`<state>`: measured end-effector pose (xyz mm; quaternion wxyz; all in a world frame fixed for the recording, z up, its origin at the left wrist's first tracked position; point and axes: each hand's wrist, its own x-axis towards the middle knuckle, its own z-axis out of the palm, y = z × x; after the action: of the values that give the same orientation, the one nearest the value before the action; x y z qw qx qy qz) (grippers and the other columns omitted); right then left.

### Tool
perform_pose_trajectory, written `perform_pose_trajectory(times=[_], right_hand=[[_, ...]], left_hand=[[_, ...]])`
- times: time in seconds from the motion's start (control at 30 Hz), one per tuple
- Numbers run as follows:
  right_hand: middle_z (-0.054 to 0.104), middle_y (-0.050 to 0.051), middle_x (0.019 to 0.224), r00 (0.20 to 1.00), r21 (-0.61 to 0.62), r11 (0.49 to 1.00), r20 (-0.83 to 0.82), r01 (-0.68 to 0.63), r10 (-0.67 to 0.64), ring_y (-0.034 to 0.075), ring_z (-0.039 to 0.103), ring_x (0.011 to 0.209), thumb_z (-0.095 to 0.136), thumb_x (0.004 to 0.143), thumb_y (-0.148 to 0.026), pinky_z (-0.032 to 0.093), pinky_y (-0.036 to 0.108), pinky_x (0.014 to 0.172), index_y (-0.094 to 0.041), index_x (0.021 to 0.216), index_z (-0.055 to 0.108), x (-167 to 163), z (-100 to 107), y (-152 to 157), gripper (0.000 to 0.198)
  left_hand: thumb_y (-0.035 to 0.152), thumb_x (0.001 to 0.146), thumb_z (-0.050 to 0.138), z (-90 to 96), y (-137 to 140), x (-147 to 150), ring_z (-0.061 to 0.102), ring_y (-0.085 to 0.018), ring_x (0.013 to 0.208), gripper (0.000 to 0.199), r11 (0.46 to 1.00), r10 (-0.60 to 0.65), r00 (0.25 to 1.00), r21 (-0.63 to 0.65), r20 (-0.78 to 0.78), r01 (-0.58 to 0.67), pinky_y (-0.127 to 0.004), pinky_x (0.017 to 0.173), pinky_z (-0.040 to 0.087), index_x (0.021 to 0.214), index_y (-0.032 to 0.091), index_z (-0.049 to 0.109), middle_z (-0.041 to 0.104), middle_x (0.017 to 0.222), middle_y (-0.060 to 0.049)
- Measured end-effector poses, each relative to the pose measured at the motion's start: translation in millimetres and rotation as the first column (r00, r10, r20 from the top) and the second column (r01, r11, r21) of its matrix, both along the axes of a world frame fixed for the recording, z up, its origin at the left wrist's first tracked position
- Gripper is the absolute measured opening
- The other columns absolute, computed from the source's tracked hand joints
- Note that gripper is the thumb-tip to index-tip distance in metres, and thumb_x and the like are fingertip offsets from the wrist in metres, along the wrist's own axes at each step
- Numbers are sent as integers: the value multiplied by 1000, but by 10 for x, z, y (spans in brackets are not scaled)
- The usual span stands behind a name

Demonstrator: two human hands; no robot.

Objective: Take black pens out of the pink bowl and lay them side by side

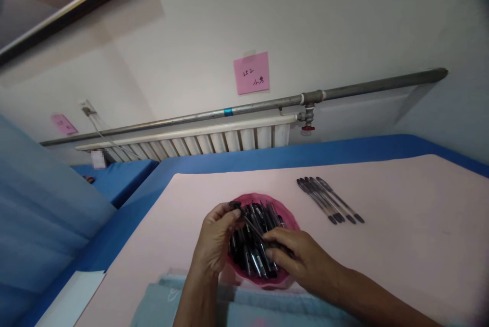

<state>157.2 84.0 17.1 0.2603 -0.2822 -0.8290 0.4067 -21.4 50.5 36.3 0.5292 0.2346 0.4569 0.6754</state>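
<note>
A slim dark pen (253, 227) slants between my two hands, over a pink scalloped basket (292, 222). My left hand (218, 230) pinches its upper black end between thumb and fingers. Around the lower end, my right hand (301, 255) is closed. Many loose black and clear pens (252, 255) lie jumbled in the basket below, partly covered by my fingers. To the right, several clear-barrelled pens with black ends (330, 199) lie side by side in a slanted row on the pink sheet (401, 245).
The pink sheet covers a blue surface (344, 151). White paper (72, 296) is at the lower left, beside a blue curtain (46, 215). Along the wall behind run a radiator (229, 141) and a metal pipe (183, 121) with a red valve handle (307, 128).
</note>
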Motion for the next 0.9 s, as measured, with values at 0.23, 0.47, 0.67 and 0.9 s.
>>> perform_pose_trajectory(times=[0.23, 0.47, 0.67, 0.9], right_hand=[[64, 3, 75, 999, -71, 997, -17, 34, -35, 18, 59, 68, 52, 81, -20, 44, 30, 61, -20, 84, 63, -2, -22, 11, 11], [64, 1, 73, 996, -80, 993, -3, 85, -85, 17, 59, 69, 53, 79, -19, 45, 28, 62, -19, 82, 62, 1, -50, 4, 10], [64, 0, 70, 979, -36, 981, -70, 190, -193, 15, 59, 62, 51, 82, -27, 46, 27, 58, -19, 90, 61, -11, -45, 30, 15], [66, 1, 74, 952, -81, 964, -158, 252, -262, 16, 61, 68, 51, 81, -33, 50, 28, 63, -19, 91, 62, 29, -99, 66, 20]], left_hand=[[22, 58, 77, -54, -7, 83, 55, -8, 59, 18, 995, -94, 985, -39, -146, 90, -20, 59, 43, 70, 14, 65, 63, 66, 2], [24, 58, 76, -93, 6, 175, 54, -8, 58, 24, 982, -187, 972, -71, -146, 178, -21, 59, 42, 77, 12, 67, 65, 69, -1], [32, 67, 69, -98, 22, 34, 57, -10, 62, 24, 999, -3, 963, -33, -269, -6, -23, 62, 43, 82, 13, 65, 65, 72, -2], [36, 66, 64, -73, 6, -237, 47, -9, 50, 22, 974, 198, 853, -2, -482, -228, -22, 51, 37, 73, 14, 62, 53, 54, 5]])
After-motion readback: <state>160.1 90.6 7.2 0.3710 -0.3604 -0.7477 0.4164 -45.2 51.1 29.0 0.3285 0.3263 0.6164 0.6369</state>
